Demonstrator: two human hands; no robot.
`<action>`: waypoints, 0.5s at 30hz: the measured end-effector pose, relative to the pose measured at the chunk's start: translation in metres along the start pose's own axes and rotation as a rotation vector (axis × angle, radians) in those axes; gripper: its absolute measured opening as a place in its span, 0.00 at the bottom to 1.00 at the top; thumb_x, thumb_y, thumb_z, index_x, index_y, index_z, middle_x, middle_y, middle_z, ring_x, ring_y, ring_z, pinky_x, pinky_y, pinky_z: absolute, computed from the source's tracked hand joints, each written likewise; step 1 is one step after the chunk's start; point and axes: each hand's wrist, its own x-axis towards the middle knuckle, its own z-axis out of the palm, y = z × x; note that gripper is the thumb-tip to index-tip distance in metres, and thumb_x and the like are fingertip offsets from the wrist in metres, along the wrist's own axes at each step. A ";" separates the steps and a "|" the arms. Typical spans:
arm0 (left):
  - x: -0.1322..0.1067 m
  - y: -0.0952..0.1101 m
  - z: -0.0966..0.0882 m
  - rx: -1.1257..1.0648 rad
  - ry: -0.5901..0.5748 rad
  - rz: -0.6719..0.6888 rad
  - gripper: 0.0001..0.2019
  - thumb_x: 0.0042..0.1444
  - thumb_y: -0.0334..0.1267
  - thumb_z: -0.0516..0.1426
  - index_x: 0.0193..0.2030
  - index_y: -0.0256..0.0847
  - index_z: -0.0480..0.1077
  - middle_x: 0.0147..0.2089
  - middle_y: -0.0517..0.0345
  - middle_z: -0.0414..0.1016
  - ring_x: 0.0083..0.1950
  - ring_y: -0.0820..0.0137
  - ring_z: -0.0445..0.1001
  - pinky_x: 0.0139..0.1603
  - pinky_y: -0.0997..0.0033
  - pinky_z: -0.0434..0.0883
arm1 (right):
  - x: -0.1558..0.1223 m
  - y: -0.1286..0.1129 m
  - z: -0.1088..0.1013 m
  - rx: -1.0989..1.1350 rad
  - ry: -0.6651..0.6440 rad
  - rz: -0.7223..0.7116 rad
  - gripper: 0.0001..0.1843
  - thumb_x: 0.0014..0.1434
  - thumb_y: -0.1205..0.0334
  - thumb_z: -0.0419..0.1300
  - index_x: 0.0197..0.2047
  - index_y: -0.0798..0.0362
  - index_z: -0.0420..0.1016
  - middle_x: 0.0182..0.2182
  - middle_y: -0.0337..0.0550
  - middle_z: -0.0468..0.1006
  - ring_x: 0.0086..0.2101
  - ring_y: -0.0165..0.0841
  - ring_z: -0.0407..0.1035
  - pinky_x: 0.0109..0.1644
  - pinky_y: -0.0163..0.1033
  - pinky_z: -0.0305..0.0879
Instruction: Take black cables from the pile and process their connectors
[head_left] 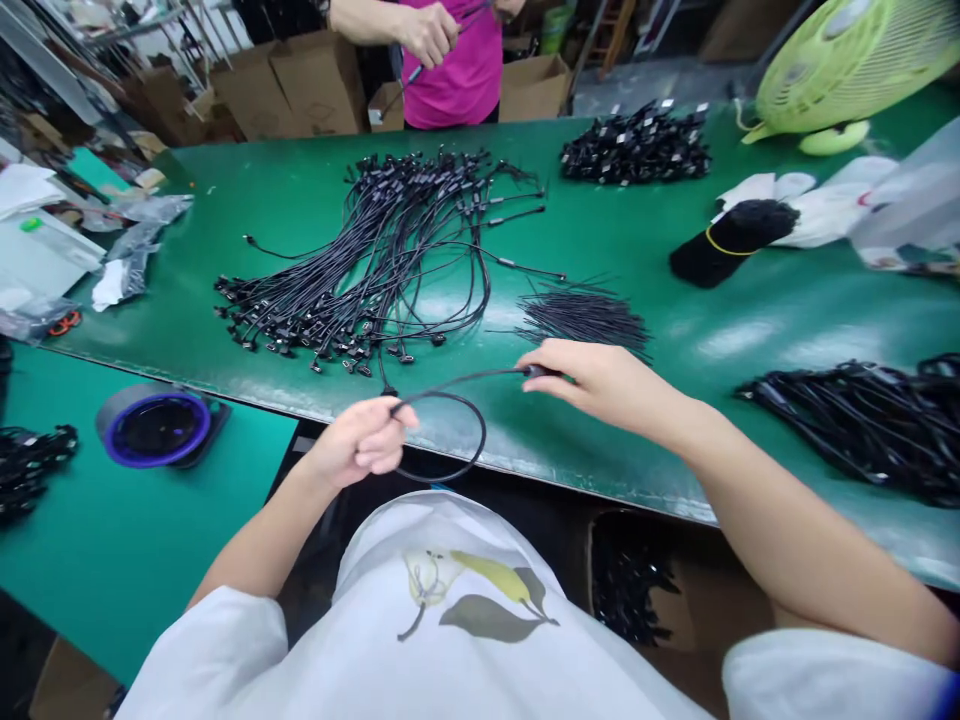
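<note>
From your head camera, your left hand is curled closed around a thin black cable just past the near edge of the green-topped counter, with a loop of the cable hanging below that edge. Your right hand grips a small black plug at the cable's other end between thumb and fingertips, above the counter, and the cable spans the gap between your hands. Just beyond them lies a large tangle of black cables with small connectors, and beside it a bundle of short black wires sits near your right hand. Farther along are a cluster of tagged black connectors, a black coil tied with a yellow band, and a heap of black cables at the right. A lime-green fan stands at the far corner. Across the counter, a co-worker's hands hold something thin and dark in front of a magenta shirt. To your left, a lower green counter carries a round dish with a purple rim.
</note>
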 end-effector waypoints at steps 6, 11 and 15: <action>-0.018 0.034 -0.013 -0.304 0.272 0.264 0.14 0.64 0.30 0.50 0.51 0.26 0.71 0.18 0.72 0.48 0.15 0.84 0.49 0.18 0.88 0.58 | -0.024 0.027 0.013 0.015 0.216 0.118 0.17 0.68 0.55 0.49 0.46 0.51 0.77 0.40 0.50 0.82 0.38 0.39 0.75 0.39 0.41 0.67; 0.002 0.022 -0.016 -0.057 0.366 0.322 0.11 0.63 0.35 0.54 0.48 0.31 0.72 0.19 0.70 0.55 0.17 0.83 0.55 0.23 0.85 0.62 | -0.031 -0.007 0.031 -0.376 0.243 0.037 0.17 0.68 0.59 0.48 0.48 0.54 0.76 0.32 0.49 0.81 0.30 0.36 0.73 0.28 0.38 0.57; 0.027 -0.010 -0.004 0.572 0.410 0.404 0.14 0.63 0.45 0.55 0.45 0.37 0.73 0.35 0.56 0.76 0.36 0.73 0.75 0.43 0.72 0.71 | -0.025 -0.054 0.040 -0.266 -0.128 -0.188 0.15 0.66 0.63 0.50 0.31 0.53 0.74 0.22 0.40 0.75 0.21 0.29 0.67 0.25 0.35 0.49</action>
